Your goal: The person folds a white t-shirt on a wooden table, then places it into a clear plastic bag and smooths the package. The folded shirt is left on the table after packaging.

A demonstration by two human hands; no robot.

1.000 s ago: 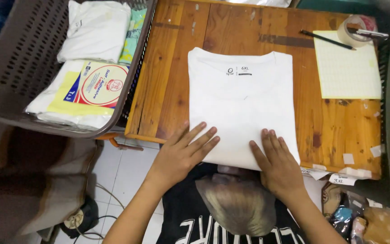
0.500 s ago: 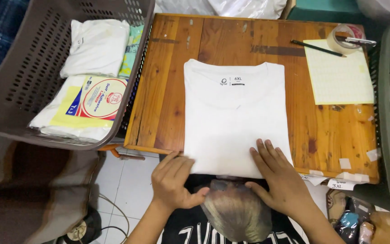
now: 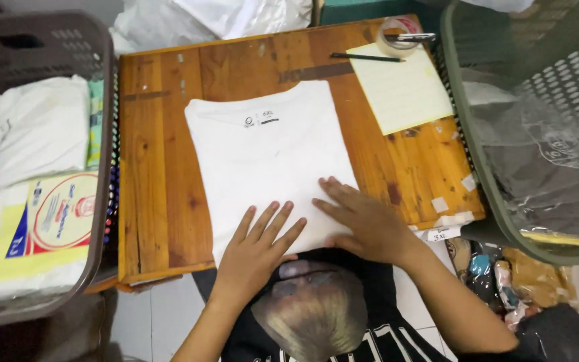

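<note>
1 head view, close, looking straight down on wooden table

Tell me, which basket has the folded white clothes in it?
The brown basket left of the wooden table. The green basket on the right holds dark things in clear plastic instead.

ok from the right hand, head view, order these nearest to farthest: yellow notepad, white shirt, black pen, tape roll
From the right hand:
1. white shirt, directly under the hand, touching.
2. yellow notepad, beyond it on the table's right side.
3. black pen, along the notepad's far edge.
4. tape roll, at the far right corner, only slightly past the pen.
</note>
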